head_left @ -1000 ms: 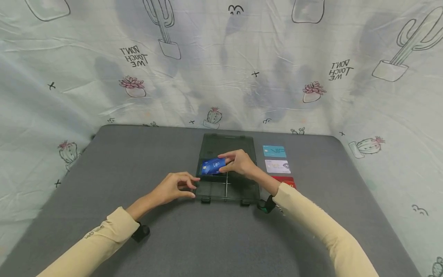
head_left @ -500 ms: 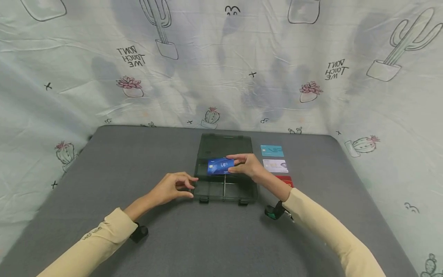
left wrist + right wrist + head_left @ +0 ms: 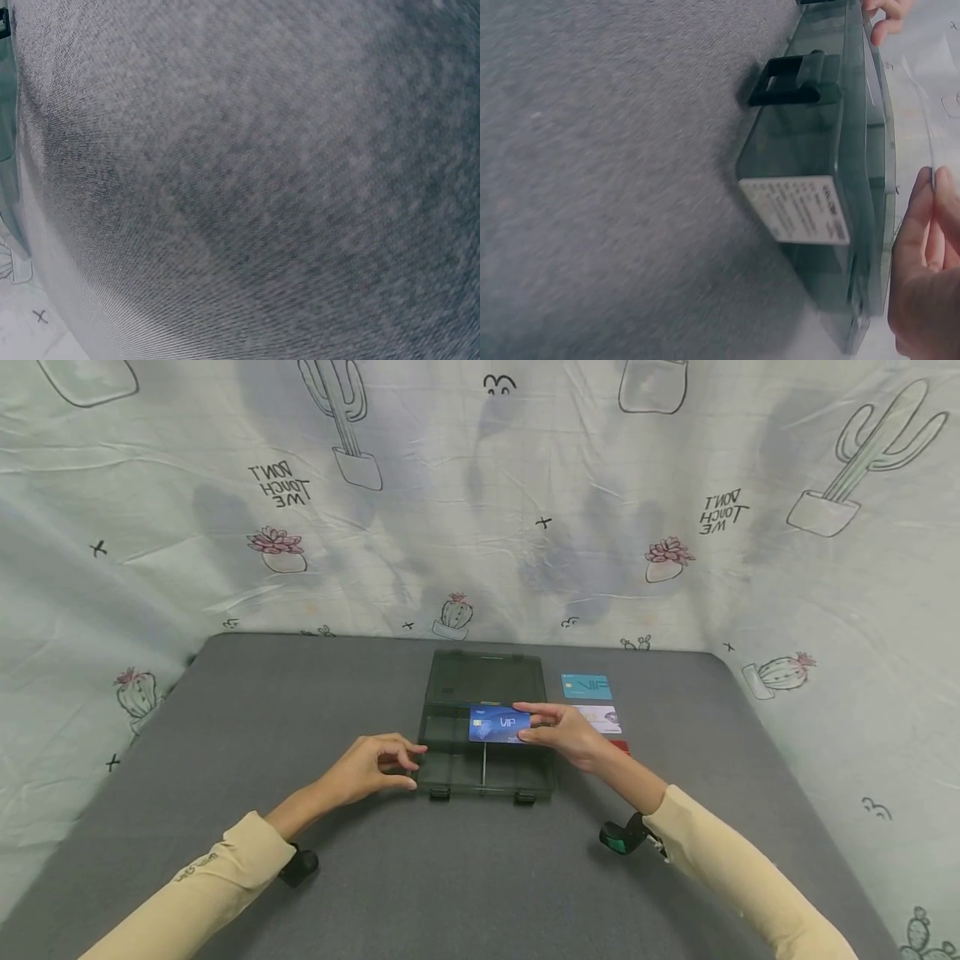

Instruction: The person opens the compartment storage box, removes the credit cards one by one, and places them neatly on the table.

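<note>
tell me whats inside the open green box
The box shows dividers and bare compartments on its left. The right hand holds a blue VIP card over the middle, hiding what lies beneath it.

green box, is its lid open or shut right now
Open: the green box shows bare compartments, its lid lies back flat, and the right hand holds a blue card above.
</note>
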